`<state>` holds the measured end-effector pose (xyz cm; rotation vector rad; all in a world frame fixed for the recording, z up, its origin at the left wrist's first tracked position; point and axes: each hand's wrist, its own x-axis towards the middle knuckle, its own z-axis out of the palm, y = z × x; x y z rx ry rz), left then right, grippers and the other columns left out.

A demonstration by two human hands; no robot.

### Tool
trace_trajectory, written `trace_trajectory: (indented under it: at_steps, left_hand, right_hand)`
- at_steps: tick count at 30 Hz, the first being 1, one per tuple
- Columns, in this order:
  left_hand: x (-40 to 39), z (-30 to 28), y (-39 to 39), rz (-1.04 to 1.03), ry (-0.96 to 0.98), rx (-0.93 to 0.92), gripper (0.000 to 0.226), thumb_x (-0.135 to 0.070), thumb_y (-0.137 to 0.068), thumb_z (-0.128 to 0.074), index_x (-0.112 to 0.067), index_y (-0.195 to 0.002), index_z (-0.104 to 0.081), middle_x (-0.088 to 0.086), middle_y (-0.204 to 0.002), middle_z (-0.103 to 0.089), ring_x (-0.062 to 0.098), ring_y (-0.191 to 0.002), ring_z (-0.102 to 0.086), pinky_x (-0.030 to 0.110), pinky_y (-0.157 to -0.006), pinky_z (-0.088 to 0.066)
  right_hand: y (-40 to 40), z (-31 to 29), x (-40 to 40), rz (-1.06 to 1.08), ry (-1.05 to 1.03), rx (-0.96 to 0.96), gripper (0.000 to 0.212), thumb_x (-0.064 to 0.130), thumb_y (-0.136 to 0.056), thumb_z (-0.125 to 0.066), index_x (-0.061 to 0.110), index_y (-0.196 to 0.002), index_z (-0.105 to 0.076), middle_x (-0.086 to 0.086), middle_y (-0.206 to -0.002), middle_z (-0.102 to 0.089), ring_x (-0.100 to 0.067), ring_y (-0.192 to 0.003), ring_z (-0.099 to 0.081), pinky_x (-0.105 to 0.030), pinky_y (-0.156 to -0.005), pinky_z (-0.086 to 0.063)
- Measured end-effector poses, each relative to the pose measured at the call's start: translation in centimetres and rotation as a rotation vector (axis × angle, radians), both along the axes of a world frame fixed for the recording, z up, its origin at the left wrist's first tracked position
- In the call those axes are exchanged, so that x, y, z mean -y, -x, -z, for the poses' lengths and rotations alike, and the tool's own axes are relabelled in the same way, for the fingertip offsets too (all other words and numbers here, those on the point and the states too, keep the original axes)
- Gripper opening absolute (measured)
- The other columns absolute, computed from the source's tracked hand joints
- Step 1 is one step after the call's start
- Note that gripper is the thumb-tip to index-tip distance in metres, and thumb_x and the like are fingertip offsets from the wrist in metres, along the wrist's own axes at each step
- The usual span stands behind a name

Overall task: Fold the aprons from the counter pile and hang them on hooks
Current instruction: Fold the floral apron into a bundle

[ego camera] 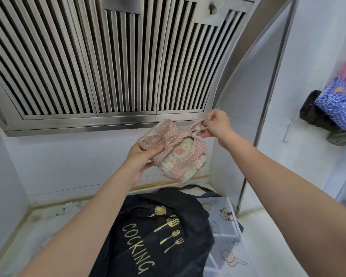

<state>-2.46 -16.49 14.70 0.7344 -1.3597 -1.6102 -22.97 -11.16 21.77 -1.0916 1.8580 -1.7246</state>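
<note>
A pink polka-dot apron with flower patches is bundled into a small folded packet, held up in the air under the range hood. My left hand grips the packet's left side from below. My right hand pinches the apron's strap loop at the packet's upper right. On the counter below lies a black apron with gold utensils and lettering. A white apron with printed houses and pans lies partly under it, to the right.
A steel slatted range hood fills the top of the view. A steel post rises at the right. On the right wall hang folded bundles, a blue checked one over a dark one. White tiled walls surround the counter.
</note>
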Motion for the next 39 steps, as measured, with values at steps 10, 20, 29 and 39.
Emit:
trace_trajectory:
  at_steps: [10,20,29,39]
  left_hand:
    - [-4.2,-1.2,8.0,0.111,0.170,-0.022,0.036,-0.011,-0.076,-0.075,-0.021,-0.106,-0.056,0.003,-0.108,-0.066,0.017,-0.096,-0.064,0.023,-0.074,-0.054]
    - [-11.6,-2.2,20.0,0.201,0.085,-0.133,0.024,-0.017,-0.078,-0.074,-0.018,-0.099,-0.062,0.001,-0.096,-0.071,0.014,-0.085,-0.068,0.024,-0.072,-0.057]
    - [-16.5,-7.9,33.8,0.273,0.502,0.221,0.045,-0.027,-0.075,-0.077,-0.020,-0.108,-0.047,-0.014,-0.092,-0.058,-0.002,-0.078,-0.057,0.003,-0.052,-0.044]
    - [-22.1,-15.2,48.3,0.129,0.817,-0.038,0.017,-0.022,-0.088,-0.064,-0.012,-0.099,-0.055,-0.009,-0.088,-0.061,0.002,-0.079,-0.056,0.021,-0.070,-0.044]
  right_hand:
    - [5.5,-1.6,-5.7,0.353,-0.022,-0.072,0.024,-0.003,-0.091,-0.034,0.005,-0.077,-0.052,-0.016,-0.070,-0.059,-0.023,-0.047,-0.059,-0.023,-0.039,-0.040]
    - [14.6,-2.2,-12.4,0.490,-0.036,-0.105,0.030,0.006,-0.095,-0.033,0.003,-0.089,-0.062,-0.020,-0.109,-0.064,-0.035,-0.104,-0.058,-0.036,-0.083,-0.045]
    - [28.1,-8.1,-19.1,0.477,-0.068,-0.670,0.029,0.011,-0.100,-0.025,-0.001,-0.106,-0.051,-0.024,-0.120,-0.055,-0.034,-0.110,-0.051,-0.034,-0.078,-0.032]
    - [41.9,-17.3,-24.9,0.497,0.250,-0.343,0.032,0.004,-0.087,-0.039,0.011,-0.065,-0.062,-0.021,-0.090,-0.069,-0.037,-0.087,-0.066,-0.049,-0.082,-0.054]
